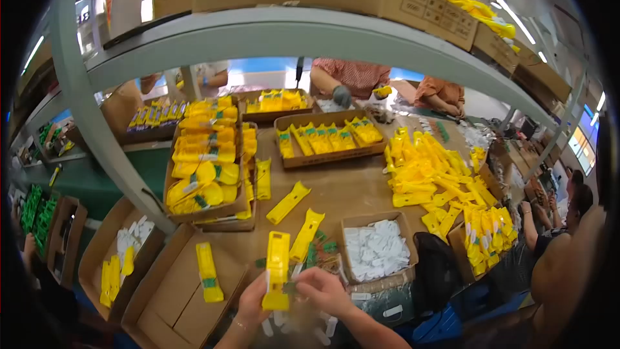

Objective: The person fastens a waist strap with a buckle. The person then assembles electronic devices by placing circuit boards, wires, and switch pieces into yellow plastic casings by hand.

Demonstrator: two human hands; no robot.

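Observation:
My left hand [250,302] is closed round the lower left side of a long yellow plastic housing [278,262], held upright above the table. At its lower right edge, my right hand [326,292] pinches a small dark green circuit board [289,288]. Whether the board touches the housing I cannot tell. Just behind lie a loose yellow housing [306,235] and a heap of green boards with thin wires [321,252]. Another yellow housing with a green board in it [208,271] rests in a shallow cardboard box [169,304] at the left.
A box of white plastic pieces [376,249] stands right of my hands. Piled yellow housings [420,168] cover the table's right side. Filled cardboard trays [332,155] stand farther back. A grey shelf beam [290,32] crosses overhead. Across the table, a person wears a grey glove [341,95].

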